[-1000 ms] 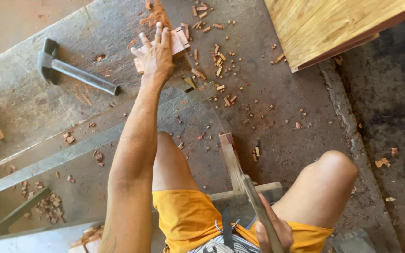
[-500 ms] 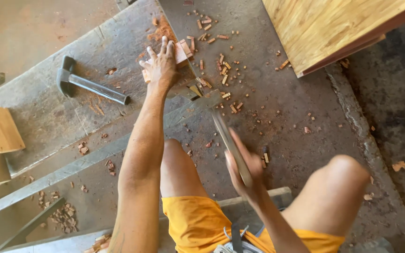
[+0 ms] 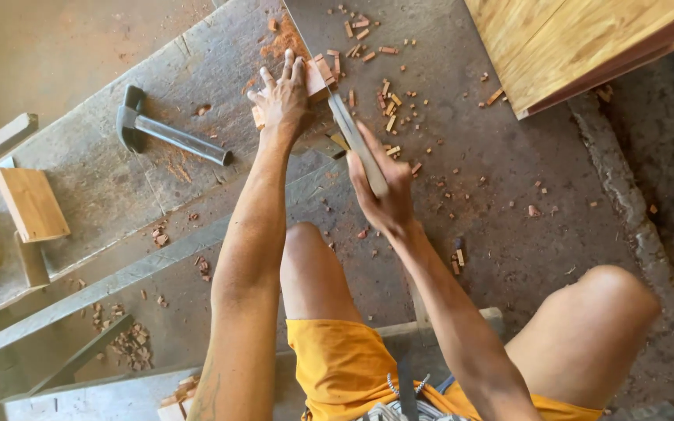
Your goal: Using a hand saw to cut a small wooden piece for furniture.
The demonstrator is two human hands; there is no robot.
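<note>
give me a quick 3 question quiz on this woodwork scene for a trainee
1. True or false: the left hand presses on a small reddish wood piece lying on the grey board.
2. What does the right hand hold? A) the hammer B) a flat grey blade C) a brush
3. Where does the hammer lie relative to the left hand?

Key
1. True.
2. B: the blade runs from that hand up toward the wood piece.
3. On the board, untouched, on the picture's left side of the left hand.
</note>
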